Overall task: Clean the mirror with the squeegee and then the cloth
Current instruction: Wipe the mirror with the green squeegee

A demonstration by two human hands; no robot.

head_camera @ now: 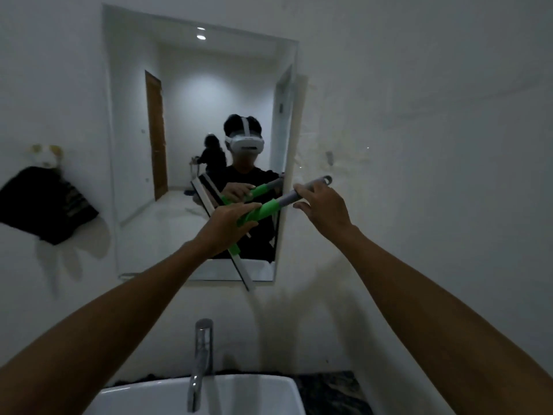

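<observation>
both hands [232, 224] hold the squeegee [269, 208] against the mirror [191, 94]

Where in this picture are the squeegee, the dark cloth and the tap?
squeegee [267, 210]: head view, on the green part of its handle.
dark cloth [45, 205]: head view, on the middle of the hanging fabric.
tap [200, 363]: head view, on its upright metal body.

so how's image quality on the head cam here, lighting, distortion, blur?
Head view: dim and grainy; wide-angle bends the rectangular wall mirror edges; ceiling spots glare in its glass; green-and-grey squeegee, left hand and right hand slightly soft; faint shadows under the black cloth on the wall.
</observation>
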